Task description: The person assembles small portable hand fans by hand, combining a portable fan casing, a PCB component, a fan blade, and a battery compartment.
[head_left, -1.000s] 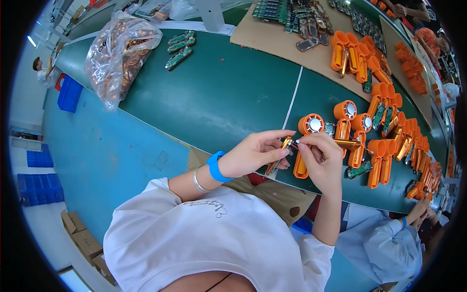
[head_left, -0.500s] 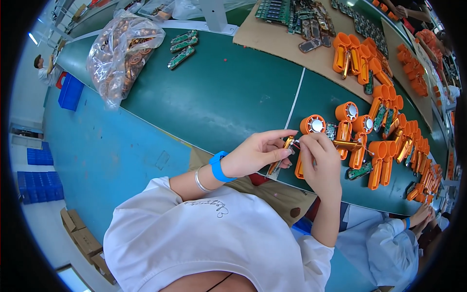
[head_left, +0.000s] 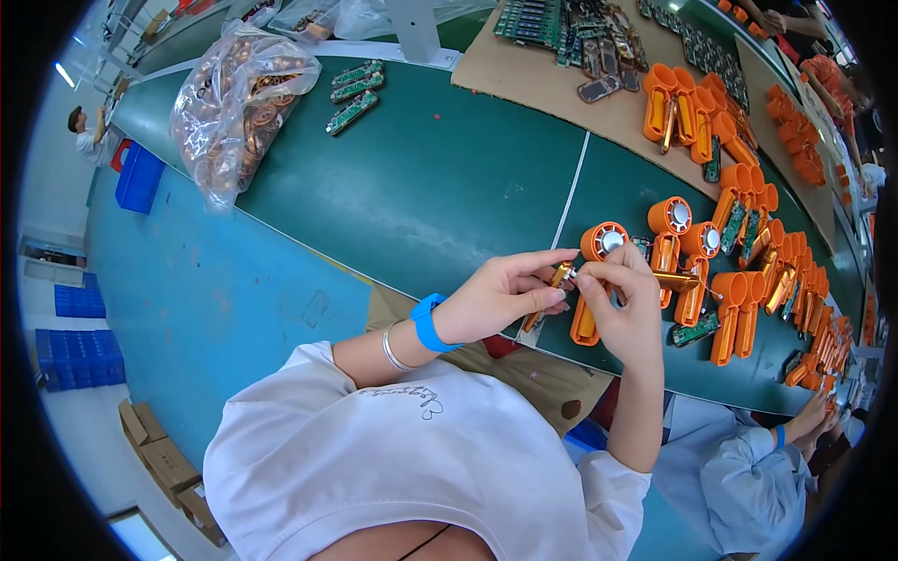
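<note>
My left hand point(head_left: 505, 297) is closed around a slim gold-wrapped battery piece point(head_left: 560, 275), whose lower end shows below my fingers. At its upper end sits a small white connector point(head_left: 572, 275). My right hand point(head_left: 625, 297) pinches at this connector with thumb and forefinger; the fingertips hide most of it. Just beyond my right hand stands an orange fan housing with a silver motor point(head_left: 605, 240), its handle partly covered by the hand. Two more orange fan housings point(head_left: 670, 216) lie beside it, with a gold battery point(head_left: 675, 280) resting across.
Rows of orange housings point(head_left: 739, 313) with green boards run along the right side of the green table point(head_left: 421, 187). A cardboard sheet point(head_left: 524, 75) bears boards and housings. A clear bag of copper coils point(head_left: 238, 112) and several green boards point(head_left: 354, 112) lie far left. A co-worker's hands point(head_left: 812, 418) are at right.
Both hands stay together at the connector, with only a slight shift of the fingers and right wrist. The view has moved a little; the table's things stay in place.
</note>
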Motion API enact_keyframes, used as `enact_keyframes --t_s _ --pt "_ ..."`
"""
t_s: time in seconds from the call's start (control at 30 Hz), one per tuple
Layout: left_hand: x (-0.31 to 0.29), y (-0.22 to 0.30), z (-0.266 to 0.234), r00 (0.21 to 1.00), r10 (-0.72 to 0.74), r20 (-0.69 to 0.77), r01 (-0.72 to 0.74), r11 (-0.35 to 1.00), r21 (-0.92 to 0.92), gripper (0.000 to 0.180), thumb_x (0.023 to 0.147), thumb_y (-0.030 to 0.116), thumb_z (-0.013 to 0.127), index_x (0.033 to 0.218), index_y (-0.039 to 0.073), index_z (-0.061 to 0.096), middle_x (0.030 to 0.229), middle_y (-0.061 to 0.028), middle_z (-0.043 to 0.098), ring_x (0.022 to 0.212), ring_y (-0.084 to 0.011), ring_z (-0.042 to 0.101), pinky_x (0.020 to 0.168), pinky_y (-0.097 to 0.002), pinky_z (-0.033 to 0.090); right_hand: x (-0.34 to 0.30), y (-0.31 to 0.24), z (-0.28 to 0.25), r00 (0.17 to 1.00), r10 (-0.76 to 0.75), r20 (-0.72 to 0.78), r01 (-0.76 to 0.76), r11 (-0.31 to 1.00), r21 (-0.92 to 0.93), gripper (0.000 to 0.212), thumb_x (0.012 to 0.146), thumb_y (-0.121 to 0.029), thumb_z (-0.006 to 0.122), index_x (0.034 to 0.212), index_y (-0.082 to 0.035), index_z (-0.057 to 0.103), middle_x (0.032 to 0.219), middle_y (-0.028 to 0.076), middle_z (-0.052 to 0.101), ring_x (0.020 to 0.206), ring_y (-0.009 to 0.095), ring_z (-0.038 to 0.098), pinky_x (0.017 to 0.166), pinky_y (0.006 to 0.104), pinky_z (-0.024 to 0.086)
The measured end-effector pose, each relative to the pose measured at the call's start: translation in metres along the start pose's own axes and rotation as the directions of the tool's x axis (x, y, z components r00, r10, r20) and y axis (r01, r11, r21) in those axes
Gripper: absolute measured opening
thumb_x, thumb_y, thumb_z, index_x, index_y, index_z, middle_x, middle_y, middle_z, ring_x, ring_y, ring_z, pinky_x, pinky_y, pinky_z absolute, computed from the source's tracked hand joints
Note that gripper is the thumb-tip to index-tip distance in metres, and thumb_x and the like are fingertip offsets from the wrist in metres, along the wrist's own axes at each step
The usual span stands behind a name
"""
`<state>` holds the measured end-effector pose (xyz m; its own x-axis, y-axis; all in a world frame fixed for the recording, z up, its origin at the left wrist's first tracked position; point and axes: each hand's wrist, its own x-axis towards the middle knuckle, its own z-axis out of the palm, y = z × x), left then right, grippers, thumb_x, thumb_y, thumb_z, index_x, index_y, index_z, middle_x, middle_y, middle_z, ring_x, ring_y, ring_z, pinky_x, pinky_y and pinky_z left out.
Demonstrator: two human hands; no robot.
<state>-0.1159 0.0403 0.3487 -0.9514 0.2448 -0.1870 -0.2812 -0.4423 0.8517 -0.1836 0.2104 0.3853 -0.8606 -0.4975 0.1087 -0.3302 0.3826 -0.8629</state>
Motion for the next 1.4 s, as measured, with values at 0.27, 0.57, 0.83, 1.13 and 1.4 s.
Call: enact_keyframes --t_s 0.27,0.57,0.83,1.13,1.4 --pt "0.002 0.0 0.0 1.0 -0.019 0.007 0.019 0.999 0.028 0.049 0.09 -0.002 0.051 0.137 0.006 0.038 0.116 -0.0079 0.057 0.099 -0.014 0.059 0.088 -0.0273 0.047 0.002 0.005 -0.003 0.999 -0.021 0.045 0.021 1.0 0.003 0.006 0.074 -0.001 0.066 0.079 0.002 0.065 0.066 0.006 0.043 0.064 0.017 0.044 0.057 0.0291 0.036" --pt "0.003 -0.003 -0.001 0.998 0.059 0.035 -0.067 0.955 0.289 0.05 0.085 -0.006 0.057 0.132 0.008 0.047 0.096 -0.0033 0.055 0.091 -0.0101 0.058 0.082 -0.024 0.049 0.01 0.007 -0.018 0.975 -0.015 0.223 0.009 1.0 0.025 0.005 0.072 -0.001 0.064 0.076 0.002 0.064 0.067 0.007 0.047 0.065 0.018 0.048 0.057 0.0296 0.037" --pt "0.005 -0.005 0.012 0.991 0.099 -0.093 -0.072 0.963 0.261 0.051 0.083 -0.005 0.059 0.131 0.009 0.048 0.088 -0.0024 0.05 0.084 -0.0089 0.055 0.08 -0.0239 0.05 0.0 -0.002 -0.002 0.996 0.063 0.056 -0.062 0.998 -0.012 0.005 0.074 -0.002 0.063 0.074 0.003 0.063 0.067 0.007 0.049 0.059 0.016 0.047 0.055 0.0286 0.037" --pt "0.003 -0.008 0.012 0.988 0.135 -0.071 -0.108 0.95 0.292 0.049 0.084 -0.003 0.06 0.13 0.009 0.049 0.09 -0.0013 0.053 0.082 -0.009 0.056 0.077 -0.024 0.05 -0.003 0.004 -0.008 0.983 0.169 0.074 -0.177 0.977 0.116 0.007 0.075 -0.003 0.063 0.076 0.004 0.063 0.064 0.004 0.048 0.057 0.01 0.043 0.051 0.0265 0.034" --pt "0.011 -0.013 0.011 0.98 0.144 -0.137 -0.105 0.961 0.256 0.048 0.084 -0.001 0.062 0.129 0.009 0.05 0.089 -0.0029 0.055 0.08 -0.0086 0.057 0.072 -0.0231 0.05 -0.006 0.003 0.01 0.99 0.031 -0.138 -0.033 0.999 -0.012 0.004 0.076 -0.001 0.061 0.074 0.003 0.062 0.063 0.006 0.048 0.053 0.013 0.043 0.049 0.0276 0.035"
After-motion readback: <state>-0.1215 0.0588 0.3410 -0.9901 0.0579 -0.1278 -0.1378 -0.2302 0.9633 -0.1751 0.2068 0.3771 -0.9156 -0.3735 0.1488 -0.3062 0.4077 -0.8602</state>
